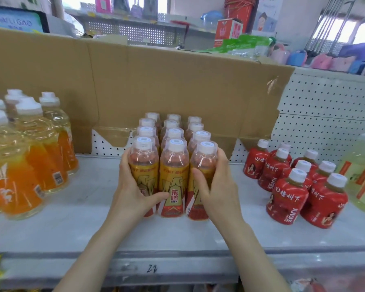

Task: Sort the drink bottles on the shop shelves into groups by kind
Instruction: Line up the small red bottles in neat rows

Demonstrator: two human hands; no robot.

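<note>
Several yellow-label bottles (pixel 173 165), left hand (pixel 133 192) and right hand (pixel 217 186) gripping front row, red bottles (pixel 287 199) right, cardboard (pixel 177 81) behind

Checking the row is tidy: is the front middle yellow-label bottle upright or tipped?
Upright: the front middle bottle stands on the shelf, white cap on top, label vertical.

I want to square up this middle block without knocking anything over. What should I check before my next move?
1. Left hand grip on the left front bottle: ok, fingers wrap it.
2. Right hand grip on the right front bottle: ok, fingers wrap it.
3. Middle front bottle upright between them: ok.
4. Bare shelf either side, toward the large orange bottles and the red juice bottles: ok.
5. Back rows the same kind: cannot tell, only caps show.
6. Room before the cardboard behind: cannot tell.
</note>
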